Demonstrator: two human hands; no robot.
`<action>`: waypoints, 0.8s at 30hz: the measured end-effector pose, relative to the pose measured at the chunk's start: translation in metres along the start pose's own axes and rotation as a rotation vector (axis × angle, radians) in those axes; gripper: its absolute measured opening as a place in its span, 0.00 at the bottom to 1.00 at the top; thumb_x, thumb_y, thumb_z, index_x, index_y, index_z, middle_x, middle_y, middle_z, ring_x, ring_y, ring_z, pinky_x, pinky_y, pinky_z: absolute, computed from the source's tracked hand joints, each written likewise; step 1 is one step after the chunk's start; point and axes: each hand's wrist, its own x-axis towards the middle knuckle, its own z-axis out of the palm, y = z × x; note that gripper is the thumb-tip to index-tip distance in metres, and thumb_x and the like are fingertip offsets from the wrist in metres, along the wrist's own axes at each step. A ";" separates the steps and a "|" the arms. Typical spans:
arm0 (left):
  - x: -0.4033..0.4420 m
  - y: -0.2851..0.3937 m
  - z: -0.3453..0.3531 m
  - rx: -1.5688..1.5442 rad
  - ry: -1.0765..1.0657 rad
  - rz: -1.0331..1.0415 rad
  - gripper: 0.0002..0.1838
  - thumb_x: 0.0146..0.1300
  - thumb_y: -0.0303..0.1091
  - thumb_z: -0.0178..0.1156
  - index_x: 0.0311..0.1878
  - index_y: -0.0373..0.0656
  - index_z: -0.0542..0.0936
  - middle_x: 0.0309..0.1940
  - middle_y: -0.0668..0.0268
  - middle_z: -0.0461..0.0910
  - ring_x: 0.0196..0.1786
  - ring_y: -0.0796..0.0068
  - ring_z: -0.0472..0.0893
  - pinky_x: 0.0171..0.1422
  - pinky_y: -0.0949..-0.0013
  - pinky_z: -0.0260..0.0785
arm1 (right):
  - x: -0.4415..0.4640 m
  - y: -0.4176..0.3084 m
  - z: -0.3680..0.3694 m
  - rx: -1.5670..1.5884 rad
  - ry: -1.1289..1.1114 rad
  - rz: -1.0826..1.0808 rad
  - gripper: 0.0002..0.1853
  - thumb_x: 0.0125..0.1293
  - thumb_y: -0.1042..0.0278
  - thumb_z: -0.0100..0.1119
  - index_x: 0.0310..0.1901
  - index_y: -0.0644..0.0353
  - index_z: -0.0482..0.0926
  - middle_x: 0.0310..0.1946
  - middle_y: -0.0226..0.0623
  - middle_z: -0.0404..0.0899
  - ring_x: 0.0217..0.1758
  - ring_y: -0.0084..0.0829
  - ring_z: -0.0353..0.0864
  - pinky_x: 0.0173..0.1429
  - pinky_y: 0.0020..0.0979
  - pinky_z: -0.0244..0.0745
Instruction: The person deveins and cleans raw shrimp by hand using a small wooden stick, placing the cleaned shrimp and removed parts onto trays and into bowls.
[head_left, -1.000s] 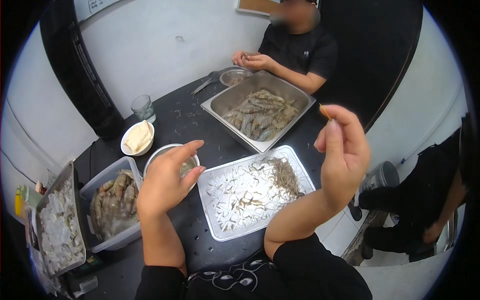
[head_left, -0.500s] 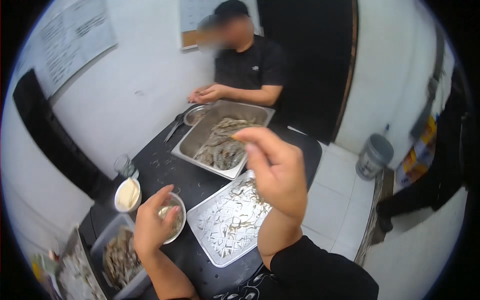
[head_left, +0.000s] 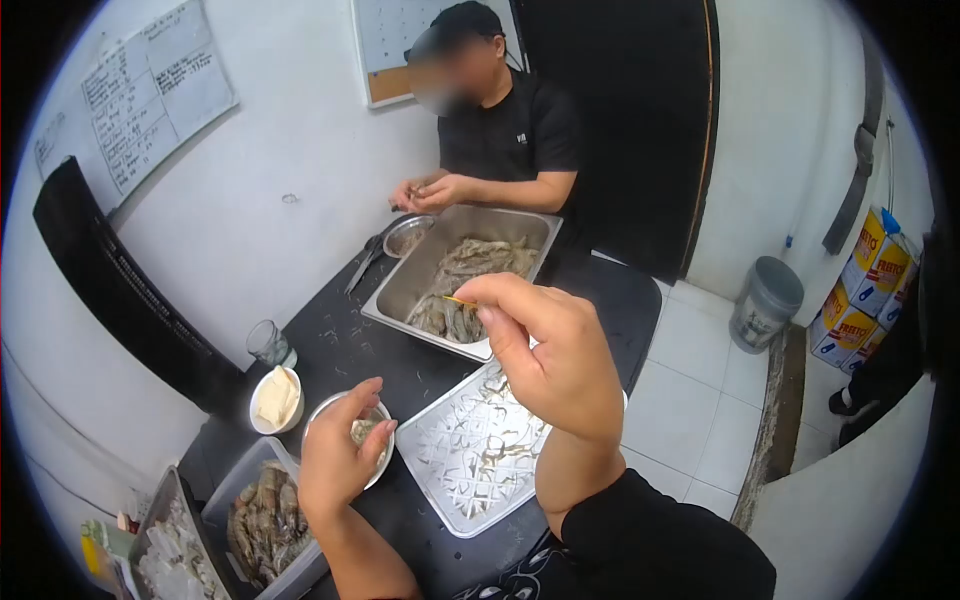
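My right hand (head_left: 555,355) pinches a thin yellow pick (head_left: 458,301) between thumb and forefinger, in front of the near end of a metal pan (head_left: 385,296) of shrimp (head_left: 475,260). My left hand (head_left: 345,445) has its thumb and fingers apart and holds nothing; it hovers over a round metal bowl (head_left: 388,472), partly hiding it. Below my right hand lies a white tray (head_left: 430,450) strewn with thin strands. To the left, a plastic tub (head_left: 312,562) holds more shrimp (head_left: 268,520).
A white bowl (head_left: 277,400) with a pale block and a glass (head_left: 268,345) stand at the left. Scissors (head_left: 366,262) and a small bowl (head_left: 408,236) lie beyond. A co-worker (head_left: 510,140) sits across, hands over the small bowl. An ice container (head_left: 180,555) is at lower left.
The view has swung up and to the right. My right hand now appears in front of the pan instead of right of it, still pinching the pick. My left hand stays open.
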 end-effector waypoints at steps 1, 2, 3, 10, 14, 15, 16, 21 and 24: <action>0.000 0.001 0.000 0.002 -0.005 -0.006 0.26 0.51 0.29 0.70 0.57 0.42 0.78 0.41 0.55 0.84 0.41 0.59 0.83 0.49 0.62 0.74 | -0.001 0.000 0.000 -0.009 -0.013 0.014 0.08 0.63 0.82 0.55 0.42 0.65 0.81 0.20 0.38 0.75 0.20 0.24 0.72 0.27 0.26 0.65; 0.000 0.002 0.000 0.006 -0.005 -0.008 0.26 0.51 0.29 0.70 0.57 0.42 0.78 0.41 0.55 0.84 0.41 0.59 0.83 0.49 0.62 0.74 | -0.002 0.001 0.000 0.003 -0.019 0.017 0.08 0.63 0.82 0.55 0.41 0.65 0.81 0.20 0.38 0.75 0.20 0.24 0.72 0.28 0.26 0.65; 0.000 0.002 0.000 -0.004 -0.003 -0.006 0.26 0.51 0.30 0.70 0.57 0.42 0.78 0.41 0.55 0.84 0.41 0.59 0.83 0.49 0.62 0.74 | -0.002 0.001 0.002 0.017 -0.024 0.017 0.08 0.62 0.82 0.55 0.41 0.65 0.81 0.20 0.38 0.75 0.21 0.24 0.72 0.28 0.26 0.65; 0.000 0.004 0.000 -0.062 -0.037 -0.008 0.27 0.52 0.29 0.70 0.57 0.41 0.78 0.40 0.54 0.83 0.43 0.59 0.83 0.49 0.62 0.74 | -0.001 0.000 -0.002 -0.039 -0.064 -0.034 0.10 0.61 0.84 0.53 0.42 0.65 0.81 0.24 0.40 0.79 0.22 0.23 0.74 0.30 0.25 0.66; 0.000 0.000 0.005 -0.064 -0.060 0.038 0.27 0.53 0.29 0.70 0.58 0.41 0.77 0.42 0.54 0.83 0.44 0.56 0.82 0.50 0.61 0.74 | -0.004 -0.002 -0.007 -0.053 -0.092 0.029 0.10 0.62 0.84 0.52 0.42 0.66 0.81 0.27 0.36 0.78 0.26 0.18 0.72 0.32 0.21 0.66; 0.000 0.001 0.003 -0.072 -0.061 0.040 0.27 0.53 0.29 0.70 0.58 0.41 0.77 0.42 0.54 0.83 0.45 0.56 0.82 0.51 0.61 0.74 | -0.003 -0.002 -0.007 -0.076 -0.088 0.037 0.10 0.61 0.83 0.53 0.41 0.64 0.81 0.27 0.39 0.79 0.27 0.26 0.75 0.33 0.25 0.68; 0.000 0.006 -0.001 -0.075 -0.107 -0.015 0.28 0.52 0.25 0.67 0.60 0.41 0.76 0.44 0.54 0.83 0.48 0.58 0.83 0.55 0.61 0.72 | -0.003 -0.002 -0.007 -0.090 -0.089 0.046 0.10 0.59 0.83 0.55 0.41 0.63 0.81 0.27 0.41 0.80 0.27 0.33 0.78 0.33 0.29 0.70; 0.000 -0.004 0.004 -0.079 -0.089 0.031 0.24 0.56 0.30 0.66 0.58 0.41 0.77 0.46 0.51 0.82 0.49 0.50 0.80 0.54 0.58 0.72 | -0.007 0.000 0.000 -0.009 -0.152 0.138 0.10 0.60 0.85 0.55 0.41 0.66 0.81 0.28 0.42 0.80 0.25 0.27 0.77 0.32 0.25 0.69; 0.000 -0.007 0.009 -0.054 -0.072 0.030 0.24 0.54 0.27 0.67 0.57 0.38 0.77 0.45 0.52 0.82 0.47 0.53 0.81 0.53 0.60 0.72 | -0.006 -0.005 0.001 0.000 -0.196 0.161 0.10 0.63 0.85 0.52 0.43 0.66 0.80 0.27 0.36 0.78 0.26 0.20 0.73 0.32 0.22 0.66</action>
